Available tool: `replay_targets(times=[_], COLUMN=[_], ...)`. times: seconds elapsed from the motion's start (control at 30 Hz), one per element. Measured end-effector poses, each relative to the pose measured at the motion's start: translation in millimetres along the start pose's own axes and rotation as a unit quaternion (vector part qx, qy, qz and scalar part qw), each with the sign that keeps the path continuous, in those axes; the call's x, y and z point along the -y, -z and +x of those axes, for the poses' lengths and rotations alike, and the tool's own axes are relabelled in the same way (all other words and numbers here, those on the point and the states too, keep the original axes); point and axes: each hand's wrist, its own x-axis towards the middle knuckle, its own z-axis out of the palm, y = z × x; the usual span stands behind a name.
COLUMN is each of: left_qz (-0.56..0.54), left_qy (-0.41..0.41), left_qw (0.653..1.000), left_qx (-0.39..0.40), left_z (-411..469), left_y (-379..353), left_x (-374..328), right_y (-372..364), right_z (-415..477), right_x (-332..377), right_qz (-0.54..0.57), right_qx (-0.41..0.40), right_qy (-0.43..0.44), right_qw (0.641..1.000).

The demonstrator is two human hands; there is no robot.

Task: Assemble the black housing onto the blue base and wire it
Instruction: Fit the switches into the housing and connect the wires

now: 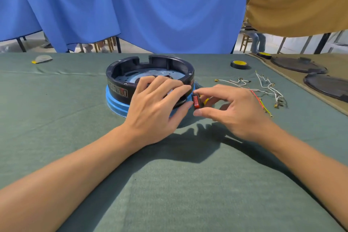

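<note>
1. The green-clothed bench point(169, 184) lies bare across its near half, between and in front of the two forearms; its far edge runs just behind the black housing point(150, 68), where a blue curtain point(150, 5) hangs.
2. The black housing sits on the blue base point(116, 102), left of centre and toward the far edge, with open cloth to its left and before it.
3. To the right, loose wires point(263, 88) lie scattered on the cloth, well apart from the base. A roll of tape point(239, 64) stands behind them, near the far edge.
4. A tan cloth point(335, 73) borders the right side and carries dark round covers point(298, 65), narrowing the room there.
5. The left hand point(150, 105) grips the housing: its fingers drape curled over the near rim, and the thumb reaches out low on the right.
6. The right hand point(233, 109) has a narrow grip, pinching a small red switch point(196, 102) between forefinger above and thumb below.
7. The switch is held just beside the housing's right flank, close to the left thumb tip; whether it touches the housing cannot be told.
</note>
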Motion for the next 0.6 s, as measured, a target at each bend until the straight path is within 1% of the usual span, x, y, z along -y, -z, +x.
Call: replay_targets(times=[0.1,0.17,0.3,0.43,0.5,0.6], left_qz=[-0.027,-0.035,-0.003,-0.010,-0.026,-0.034], left_qy=[0.003,0.021,0.083,0.163,0.210,0.234], left_qw=[0.999,0.999,0.996,0.986,0.976,0.970], left_qx=[0.017,0.016,0.007,0.034,0.042,0.054], left_z=[1.0,-0.3,-7.1,-7.1,-5.7,-5.2], left_y=[3.0,5.7,11.8,12.2,12.2,12.2], left_x=[0.0,2.0,11.9,14.6,14.0,14.7], right_y=[-6.3,-9.6,-15.2,-17.3,-17.9,-19.3], right_z=[-1.0,-0.7,0.0,-0.3,-0.7,1.1], right_x=[1.9,2.1,0.8,1.5,0.9,-0.3], right_qz=[0.031,0.040,0.049,0.049,0.072,0.123], right_qx=[-0.009,-0.015,-0.012,-0.009,-0.009,-0.010], right_qy=[0.010,0.012,0.003,0.003,-0.009,-0.041], right_qw=[0.999,0.999,0.999,0.999,0.997,0.991])
